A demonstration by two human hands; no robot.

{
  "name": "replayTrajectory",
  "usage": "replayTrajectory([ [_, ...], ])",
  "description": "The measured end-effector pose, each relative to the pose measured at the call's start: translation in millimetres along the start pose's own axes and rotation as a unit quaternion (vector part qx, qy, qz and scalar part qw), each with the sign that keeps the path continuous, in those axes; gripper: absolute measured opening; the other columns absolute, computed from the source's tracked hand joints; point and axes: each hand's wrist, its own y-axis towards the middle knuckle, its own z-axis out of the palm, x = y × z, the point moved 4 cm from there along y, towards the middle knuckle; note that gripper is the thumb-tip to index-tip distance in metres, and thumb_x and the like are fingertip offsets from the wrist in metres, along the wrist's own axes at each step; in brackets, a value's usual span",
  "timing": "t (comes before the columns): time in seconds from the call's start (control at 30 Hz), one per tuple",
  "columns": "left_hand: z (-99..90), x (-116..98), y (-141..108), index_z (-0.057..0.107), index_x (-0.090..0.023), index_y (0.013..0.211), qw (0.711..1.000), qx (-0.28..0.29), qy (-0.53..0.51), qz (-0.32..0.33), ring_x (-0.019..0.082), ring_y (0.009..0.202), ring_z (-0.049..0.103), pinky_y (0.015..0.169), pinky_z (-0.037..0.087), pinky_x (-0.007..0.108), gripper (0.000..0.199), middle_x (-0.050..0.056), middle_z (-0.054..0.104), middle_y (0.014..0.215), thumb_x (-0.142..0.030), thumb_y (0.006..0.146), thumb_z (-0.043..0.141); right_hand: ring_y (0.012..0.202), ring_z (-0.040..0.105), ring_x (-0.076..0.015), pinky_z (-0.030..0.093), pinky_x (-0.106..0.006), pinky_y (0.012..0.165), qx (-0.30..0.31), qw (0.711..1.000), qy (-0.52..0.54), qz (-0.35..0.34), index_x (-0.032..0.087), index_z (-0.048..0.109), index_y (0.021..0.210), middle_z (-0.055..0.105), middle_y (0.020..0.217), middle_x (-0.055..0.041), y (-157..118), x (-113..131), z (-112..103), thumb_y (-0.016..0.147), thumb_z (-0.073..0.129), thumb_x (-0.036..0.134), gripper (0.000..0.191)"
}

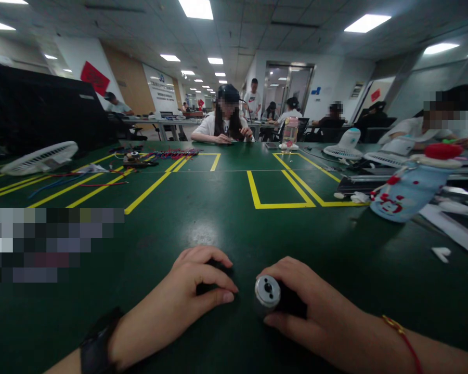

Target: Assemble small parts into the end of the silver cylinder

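Observation:
A small silver and dark cylinder (268, 292), its round metal end facing up with dark holes in it, stands near the front of the green table (203, 228). My right hand (310, 306) is wrapped round it from the right, thumb on the near side and fingers on the far side. To the left, my left hand (195, 291) rests on the table with its fingers curved and apart, holding nothing. Its fingertips point at the cylinder, with a small gap between. The lower part of the cylinder is in shadow.
A blue bottle (411, 187) with a red top stands at right, near white fans (343, 148) and a small white piece (440, 253). Wires (171, 154) and another fan (41, 157) lie at left. Yellow tape (284, 206) marks the table. A person (226, 117) sits opposite.

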Motion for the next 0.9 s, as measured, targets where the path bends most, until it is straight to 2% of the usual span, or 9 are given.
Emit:
replayTrajectory([
  [0.23,-1.5,-0.1,-0.9,0.074,-0.041,0.096,1.0,-0.005,-0.012,0.001,0.023,0.112,0.056,0.101,0.038,0.045,0.019,-0.003,0.063,0.117,-0.027,0.086,0.069,0.096,0.055,-0.0184,0.043,-0.034,0.085,0.004,1.0,-0.001,0.006,0.027,0.058,0.113,0.061,0.108,0.0011,-0.1,-1.4,-0.2,0.08,0.07,0.02,0.035],
  [0.33,-9.0,3.4,0.5,0.071,-0.035,0.102,0.997,-0.02,-0.069,-0.014,0.02,0.109,0.058,0.099,0.042,0.038,0.017,-0.002,0.064,0.116,-0.028,0.092,0.059,0.096,0.055,-0.0182,0.043,-0.034,0.085,0.002,1.0,0.0,0.004,0.028,0.058,0.113,0.061,0.108,0.0013,-0.3,-1.6,-0.4,0.081,0.069,0.021,0.035],
  [0.43,-18.4,7.8,2.6,0.068,-0.029,0.099,0.993,-0.039,-0.098,-0.047,0.019,0.105,0.061,0.096,0.044,0.035,0.019,-0.001,0.066,0.111,-0.032,0.097,0.049,0.096,0.055,-0.0183,0.043,-0.034,0.085,0.003,1.0,-0.001,0.001,0.028,0.058,0.112,0.061,0.108,0.0015,0.2,-0.7,-0.4,0.081,0.069,0.021,0.034],
  [0.53,-24.4,10.5,3.7,0.066,-0.026,0.095,0.991,-0.043,-0.1,-0.079,0.02,0.101,0.062,0.093,0.046,0.035,0.022,-0.001,0.068,0.105,-0.036,0.098,0.047,0.095,0.055,-0.0183,0.043,-0.034,0.085,0.001,1.0,-0.002,-0.001,0.028,0.058,0.112,0.062,0.107,0.0013,0.7,-0.2,-0.7,0.081,0.069,0.021,0.034],
  [0.6,-25.0,9.4,2.9,0.066,-0.026,0.095,0.992,-0.029,-0.096,-0.078,0.02,0.101,0.062,0.093,0.047,0.035,0.02,0.0,0.067,0.107,-0.035,0.097,0.048,0.095,0.055,-0.0186,0.043,-0.034,0.085,0.001,1.0,-0.002,0.001,0.027,0.058,0.112,0.062,0.107,0.0008,0.6,-0.5,-0.6,0.081,0.069,0.021,0.033],
  [0.7,-21.7,4.0,-1.2,0.066,-0.027,0.097,0.996,0.006,-0.072,-0.051,0.022,0.112,0.057,0.099,0.044,0.038,0.011,0.001,0.062,0.119,-0.032,0.091,0.059,0.096,0.056,-0.0191,0.043,-0.034,0.085,-0.002,1.0,-0.002,-0.002,0.026,0.058,0.112,0.062,0.107,-0.0003,-0.1,-0.3,-0.8,0.081,0.069,0.021,0.033],
  [0.8,-15.7,-2.0,-6.5,0.066,-0.032,0.104,0.999,0.036,-0.031,-0.027,0.027,0.127,0.045,0.108,0.036,0.047,0.023,0.001,0.052,0.134,-0.03,0.082,0.07,0.096,0.056,-0.0195,0.043,-0.034,0.085,-0.003,1.0,-0.004,-0.008,0.025,0.059,0.113,0.062,0.108,-0.0015,-0.1,1.4,-1.1,0.081,0.068,0.02,0.033],
  [0.9,-9.1,-6.3,-8.0,0.068,-0.036,0.103,0.999,0.039,-0.005,-0.021,0.031,0.131,0.039,0.11,0.029,0.054,0.025,0.0,0.048,0.138,-0.032,0.079,0.074,0.094,0.056,-0.0199,0.043,-0.034,0.084,-0.005,1.0,-0.008,-0.009,0.024,0.059,0.111,0.062,0.106,-0.0023,0.8,2.7,-1.1,0.081,0.067,0.019,0.032],
])
